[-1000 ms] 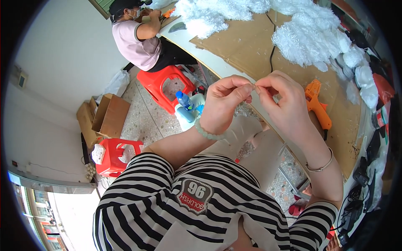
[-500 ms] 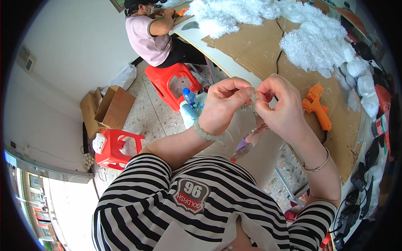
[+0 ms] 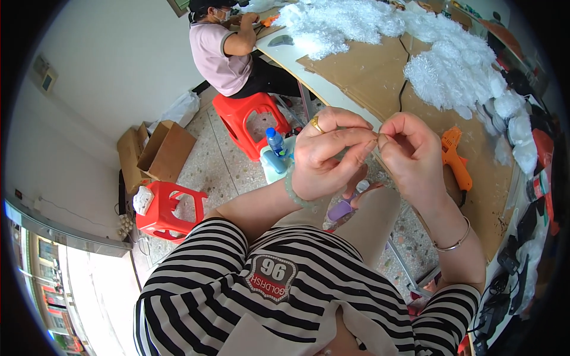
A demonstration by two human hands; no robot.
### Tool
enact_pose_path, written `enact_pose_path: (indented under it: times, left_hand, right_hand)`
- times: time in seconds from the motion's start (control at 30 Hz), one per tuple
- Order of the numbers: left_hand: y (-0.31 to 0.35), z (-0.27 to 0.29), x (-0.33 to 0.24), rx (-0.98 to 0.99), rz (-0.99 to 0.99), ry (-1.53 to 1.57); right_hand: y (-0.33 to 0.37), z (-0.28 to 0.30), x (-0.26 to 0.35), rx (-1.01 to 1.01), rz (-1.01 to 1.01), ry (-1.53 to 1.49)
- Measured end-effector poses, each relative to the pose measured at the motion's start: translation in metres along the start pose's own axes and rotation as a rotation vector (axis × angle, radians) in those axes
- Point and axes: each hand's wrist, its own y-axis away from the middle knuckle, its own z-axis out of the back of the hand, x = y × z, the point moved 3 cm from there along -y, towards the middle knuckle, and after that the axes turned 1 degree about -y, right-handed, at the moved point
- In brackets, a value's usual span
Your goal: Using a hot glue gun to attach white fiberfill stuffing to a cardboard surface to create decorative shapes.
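Observation:
My left hand [image 3: 326, 157] and my right hand [image 3: 409, 154] meet fingertip to fingertip above my lap, close to the table's near edge. Each is closed in a pinch of thumb and forefinger. Whatever lies between the fingertips is too small to make out. A ring and a pale green bead bracelet sit on the left hand and wrist; a silver bangle circles the right wrist. On the table just right of my right hand lies an orange glue gun [image 3: 456, 161] with a dark cord. Heaps of white, shiny, frilly material [image 3: 448, 74] spread over the table's far side.
Brown cardboard [image 3: 356, 71] covers much of the table. Cords and clutter [image 3: 509, 261] line its right edge. A co-worker [image 3: 222, 56] sits at the far left on a red stool [image 3: 240, 121]. Another red stool [image 3: 172, 210], an open carton [image 3: 166, 151] and a blue-capped bottle [image 3: 275, 142] stand left.
Both hands have shifted slightly right with their fingertips still together. My left hand has turned, so its ring and the backs of its fingers now show. The view has moved a little.

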Motion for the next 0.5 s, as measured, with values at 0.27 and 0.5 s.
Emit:
enact_pose_path:
  times: [0.27,0.5]
  left_hand:
    - [-0.005,0.003,-0.007,-0.077,-0.457,-0.199]
    - [0.01,0.019,-0.007,0.016,-0.644,-0.382]
  right_hand:
    - [0.0,0.0,-0.006,0.014,0.035,-0.06]
    - [-0.01,0.006,-0.024,0.015,-0.11,-0.014]
